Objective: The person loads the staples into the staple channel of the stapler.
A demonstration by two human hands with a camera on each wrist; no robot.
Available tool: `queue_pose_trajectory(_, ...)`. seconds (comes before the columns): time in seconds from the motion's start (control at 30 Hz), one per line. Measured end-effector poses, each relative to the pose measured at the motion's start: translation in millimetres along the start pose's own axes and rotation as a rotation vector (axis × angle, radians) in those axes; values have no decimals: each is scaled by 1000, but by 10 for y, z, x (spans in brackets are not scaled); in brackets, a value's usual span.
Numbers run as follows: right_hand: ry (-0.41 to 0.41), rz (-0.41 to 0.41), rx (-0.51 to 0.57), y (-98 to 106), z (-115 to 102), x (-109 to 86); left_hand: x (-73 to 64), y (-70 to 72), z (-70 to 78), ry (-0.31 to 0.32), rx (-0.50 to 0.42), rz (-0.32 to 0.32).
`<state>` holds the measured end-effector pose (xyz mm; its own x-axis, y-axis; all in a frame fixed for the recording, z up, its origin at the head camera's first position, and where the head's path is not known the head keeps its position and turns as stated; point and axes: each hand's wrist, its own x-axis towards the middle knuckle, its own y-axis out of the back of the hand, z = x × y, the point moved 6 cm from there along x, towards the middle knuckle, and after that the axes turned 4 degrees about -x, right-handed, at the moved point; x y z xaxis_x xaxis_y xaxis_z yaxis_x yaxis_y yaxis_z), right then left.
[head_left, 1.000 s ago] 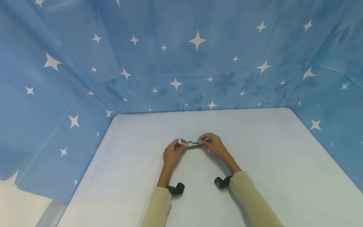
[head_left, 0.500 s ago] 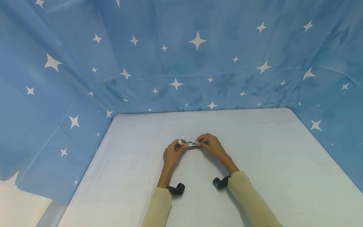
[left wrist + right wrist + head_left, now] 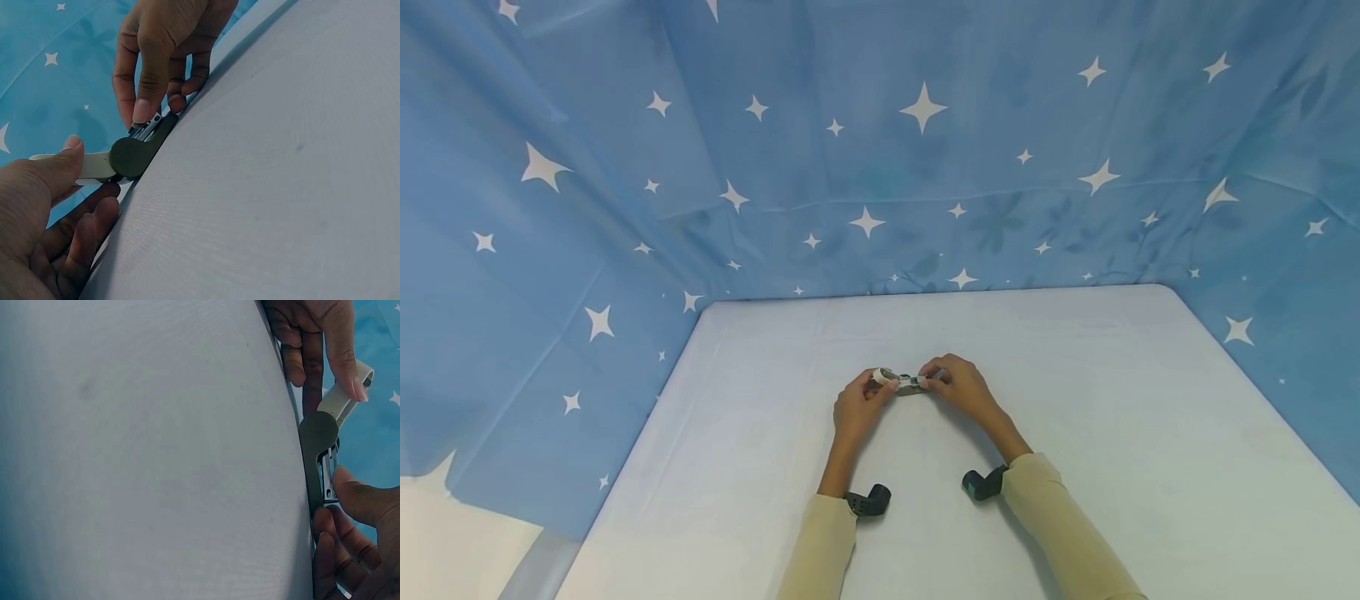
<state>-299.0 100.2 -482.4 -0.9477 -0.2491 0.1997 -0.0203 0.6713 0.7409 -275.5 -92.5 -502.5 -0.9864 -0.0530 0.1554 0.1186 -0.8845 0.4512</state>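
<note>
A small stapler (image 3: 910, 384) is between my hands, its white top (image 3: 95, 165) swung back from the grey-green base (image 3: 309, 475). The metal magazine (image 3: 327, 472) is exposed. My left hand (image 3: 855, 408) grips the white top, thumb on one side and fingers on the other. At the other end, my right hand (image 3: 964, 385) pinches the stapler, its thumb by the magazine's tip and fingers around the base's end. In the left wrist view, the right thumb (image 3: 144, 106) and index fingertip touch the magazine end. Whether a staple strip lies in it cannot be made out.
The stapler is at or just above a white-covered table (image 3: 1075, 375). A blue star-patterned curtain (image 3: 865, 150) hangs behind and along both sides. Each wrist wears a black camera (image 3: 868, 500) on a strap.
My right hand has slid slightly left along the stapler, toward the left hand, then stayed nearly still. The left hand keeps its grip on the white top.
</note>
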Motion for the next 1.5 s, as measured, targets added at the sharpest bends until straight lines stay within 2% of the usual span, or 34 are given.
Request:
queue_pose_trajectory(0.27,-52,-15,18,-22,40,6,-1,-8,-5,-6,6,1)
queue_pose_trajectory(1.1,-70,-17,8,-39,62,-13,7,-15,-14,-4,44,4)
queue_pose_trajectory(1.5,-74,-12,-8,-61,95,16,4,-18,-6,-6,23,10)
